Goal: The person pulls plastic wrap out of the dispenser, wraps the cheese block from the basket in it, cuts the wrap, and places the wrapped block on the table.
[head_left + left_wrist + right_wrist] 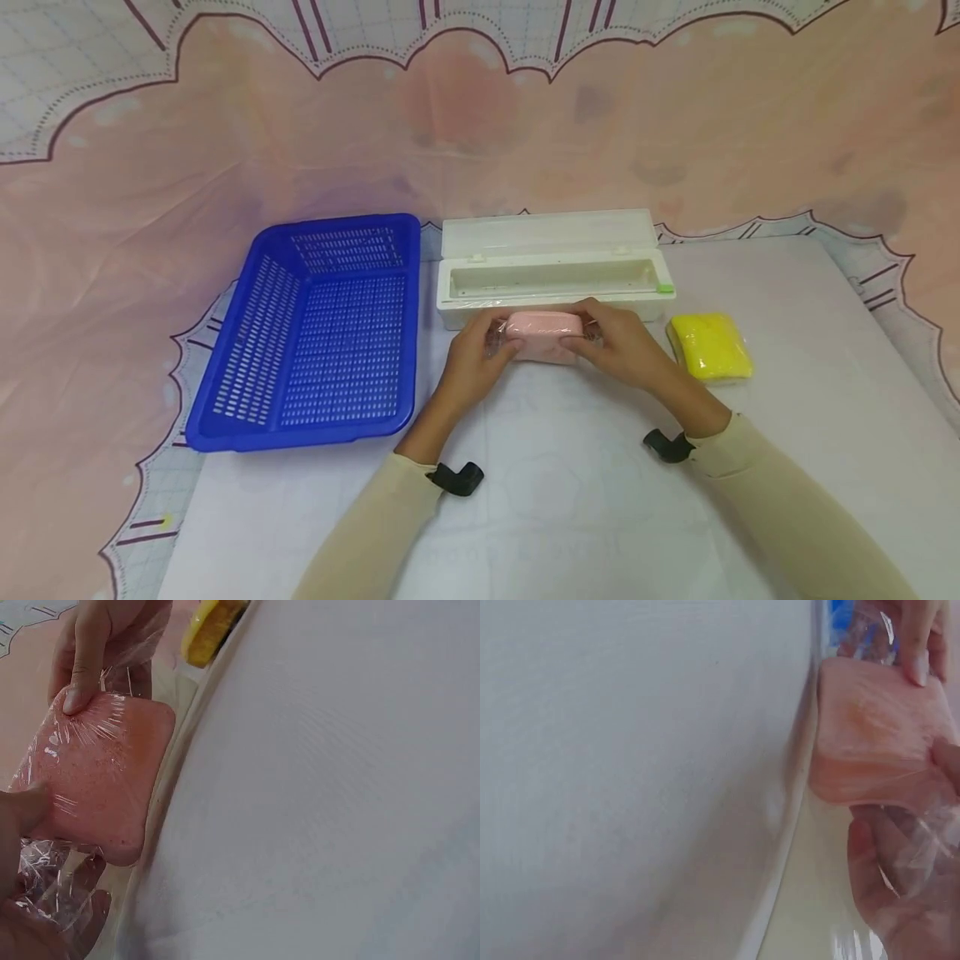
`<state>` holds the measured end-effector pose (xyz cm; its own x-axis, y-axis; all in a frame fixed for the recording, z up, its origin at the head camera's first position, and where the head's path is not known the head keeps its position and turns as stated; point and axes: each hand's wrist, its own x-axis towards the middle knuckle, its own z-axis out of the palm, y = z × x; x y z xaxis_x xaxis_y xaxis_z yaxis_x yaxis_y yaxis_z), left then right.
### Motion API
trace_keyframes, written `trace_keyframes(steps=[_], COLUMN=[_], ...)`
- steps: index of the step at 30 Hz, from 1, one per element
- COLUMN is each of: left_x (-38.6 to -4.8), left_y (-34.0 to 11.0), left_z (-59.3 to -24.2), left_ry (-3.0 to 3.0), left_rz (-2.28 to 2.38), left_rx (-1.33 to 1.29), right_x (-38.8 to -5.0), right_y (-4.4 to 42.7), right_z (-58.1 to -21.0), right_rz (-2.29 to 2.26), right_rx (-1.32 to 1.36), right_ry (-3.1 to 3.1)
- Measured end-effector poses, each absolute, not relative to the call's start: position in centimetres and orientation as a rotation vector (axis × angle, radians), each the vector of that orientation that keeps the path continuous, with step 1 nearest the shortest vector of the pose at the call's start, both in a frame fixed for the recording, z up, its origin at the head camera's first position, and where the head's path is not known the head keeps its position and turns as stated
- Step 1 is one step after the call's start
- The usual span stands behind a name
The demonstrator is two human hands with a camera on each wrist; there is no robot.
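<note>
Between my two hands is a pink block with rounded corners (543, 333), covered in clear cling film. My left hand (472, 362) holds its left end, thumb on the near face and fingers behind. On the other end, my right hand (630, 346) grips it the same way. Loose film (56, 881) bunches at the block's end by the left fingers in the left wrist view. More crinkled film (922, 847) lies over the right fingers in the right wrist view. Just behind the hands stands a white cling film dispenser (555, 312) with its lid (547, 236) raised.
A blue perforated basket (408, 333) stands to the left on the white tabletop (570, 517). Right of the dispenser lies a yellow, film-wrapped block (712, 346). A patterned cloth (480, 125) hangs behind the table.
</note>
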<state>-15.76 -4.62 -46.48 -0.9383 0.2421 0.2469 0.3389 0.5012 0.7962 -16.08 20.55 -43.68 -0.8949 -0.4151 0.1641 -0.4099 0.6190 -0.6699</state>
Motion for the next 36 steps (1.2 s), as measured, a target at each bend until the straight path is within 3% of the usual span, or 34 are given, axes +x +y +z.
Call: trace_keyframes(steps=[18,36], left_x=[-14.5,-11.7], left_y=[-5.8,-5.9], left_z=[-46.0,-45.1], left_ry=[-2.678,-3.063], left_rz=[-1.706,-1.49], left_rx=[-0.308,-0.233], right_x=[-14.8,-13.8], right_y=[18.3,19.4], right_z=[-42.5,-44.0], right_rz=[-1.398,-1.035], right_rx=[-0.498,-0.352], right_ry=[2.583,2.434])
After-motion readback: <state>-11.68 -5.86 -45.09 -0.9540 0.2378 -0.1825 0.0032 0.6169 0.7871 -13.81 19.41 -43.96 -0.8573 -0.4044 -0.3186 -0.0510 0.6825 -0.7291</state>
